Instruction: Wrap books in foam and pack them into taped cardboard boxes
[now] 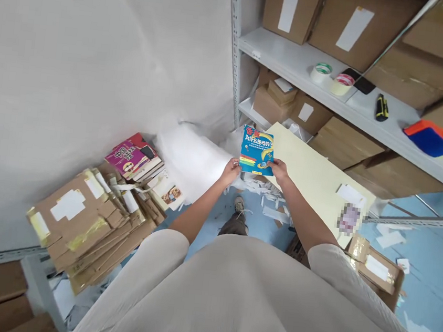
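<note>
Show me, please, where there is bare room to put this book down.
The pale yellow board has a bare middle, between the blue book and the white papers. On the shelf, a smaller gap lies between the black-yellow tool and the blue-orange item. Crowded: the left side, where books and flattened cardboard are piled.

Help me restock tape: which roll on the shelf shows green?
The leftmost tape roll in the picture: it shows green inside, while the other roll beside it shows red.

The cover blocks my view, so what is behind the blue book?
Beyond the blue book, white sheeting shows at left and a pale yellow surface at right. Whatever lies directly behind is covered and cannot be seen.
</note>
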Tool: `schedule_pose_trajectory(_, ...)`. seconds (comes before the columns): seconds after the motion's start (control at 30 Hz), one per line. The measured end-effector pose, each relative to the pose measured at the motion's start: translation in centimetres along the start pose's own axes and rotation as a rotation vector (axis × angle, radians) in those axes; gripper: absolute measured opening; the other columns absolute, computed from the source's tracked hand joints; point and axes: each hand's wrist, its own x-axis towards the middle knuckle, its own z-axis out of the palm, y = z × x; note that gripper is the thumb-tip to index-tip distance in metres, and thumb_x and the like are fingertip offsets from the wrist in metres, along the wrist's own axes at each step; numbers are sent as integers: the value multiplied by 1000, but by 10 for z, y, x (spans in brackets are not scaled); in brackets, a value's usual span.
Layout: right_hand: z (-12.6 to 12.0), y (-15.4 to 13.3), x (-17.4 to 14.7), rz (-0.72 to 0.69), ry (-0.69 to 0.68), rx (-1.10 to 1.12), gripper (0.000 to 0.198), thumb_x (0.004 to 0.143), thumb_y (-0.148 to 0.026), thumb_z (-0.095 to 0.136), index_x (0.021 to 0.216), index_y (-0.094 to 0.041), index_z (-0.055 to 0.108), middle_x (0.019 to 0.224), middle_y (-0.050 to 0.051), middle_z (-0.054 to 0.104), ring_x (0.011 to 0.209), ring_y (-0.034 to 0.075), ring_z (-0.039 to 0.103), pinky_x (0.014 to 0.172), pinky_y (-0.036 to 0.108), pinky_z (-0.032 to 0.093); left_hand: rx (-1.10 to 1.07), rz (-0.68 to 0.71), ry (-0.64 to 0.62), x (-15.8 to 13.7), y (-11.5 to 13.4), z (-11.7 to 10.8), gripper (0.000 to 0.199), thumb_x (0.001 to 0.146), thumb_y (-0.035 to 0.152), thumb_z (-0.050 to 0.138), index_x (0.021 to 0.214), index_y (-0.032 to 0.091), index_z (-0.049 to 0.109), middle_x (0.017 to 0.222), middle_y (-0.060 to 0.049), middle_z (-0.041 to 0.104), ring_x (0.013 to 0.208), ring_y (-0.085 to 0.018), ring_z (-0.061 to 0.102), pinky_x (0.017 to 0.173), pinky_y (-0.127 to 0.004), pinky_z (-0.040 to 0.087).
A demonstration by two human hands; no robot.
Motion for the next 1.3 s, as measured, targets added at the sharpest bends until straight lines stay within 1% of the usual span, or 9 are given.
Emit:
schedule_pose_trajectory(0.27,-65,19,19,64,166,18,22,77,-32,83,95,-23,74,105,7,87,108,31,83,95,44,68,-9,-12,-153,41,7,60,29,86,21,73,115,22,69,104,-5,84,98,-22,78,82,-32,61)
schedule_pose_trajectory(0.4,-89,26,30,78,220,42,22,77,-31,81,96,-24,72,105,6,87,106,30,83,95,44,69,17,7,-246,70,13,82,28,83,20,73,112,22,70,110,-7,84,105,-24,78,89,-34,61)
schedule_pose_trajectory(0.5,-103,27,39,101,256,50,21,77,-29,81,95,-24,71,103,6,87,105,30,83,94,44,69,59,-14,-309,95,17,95,31,80,20,73,112,22,73,111,-7,85,101,-24,78,87,-35,61)
schedule_pose_trajectory(0.6,-113,25,50,128,288,39,21,78,-30,83,94,-24,71,103,7,87,105,31,83,92,44,69,90,-35,-368,119,18,103,35,80,21,74,116,22,77,111,-6,86,98,-23,78,85,-34,61)
schedule_pose_trajectory(0.73,-115,18,68,156,317,9,24,79,-31,88,96,-22,73,103,8,87,106,31,83,89,40,69,123,-15,-453,153,15,109,36,83,21,74,119,20,81,116,-8,86,101,-23,78,90,-34,62)
schedule_pose_trajectory(0.87,-114,12,81,213,355,-35,26,79,-30,91,97,-21,74,97,7,86,103,30,83,84,35,68,233,4,-501,189,8,118,28,80,17,75,106,19,84,109,-9,86,99,-24,78,92,-35,63)
schedule_pose_trajectory(0.97,-117,16,82,274,403,-74,22,78,-24,90,91,-21,73,91,7,84,96,29,82,78,33,66,348,7,-544,208,-2,130,21,77,15,77,97,19,84,100,-7,85,98,-25,79,95,-36,64)
schedule_pose_trajectory(1.1,-131,35,73,376,447,-128,20,75,-22,90,83,-22,71,84,6,81,90,28,80,75,32,63,443,-28,-637,217,-20,154,15,76,13,78,89,19,81,90,-4,84,92,-24,80,93,-35,64)
schedule_pose_trajectory(1.3,-170,70,54,512,463,-158,28,69,-20,96,75,-21,69,84,7,80,90,27,79,76,32,62,478,-95,-740,197,-49,201,12,76,16,83,87,19,79,85,-2,82,90,-24,81,92,-35,63)
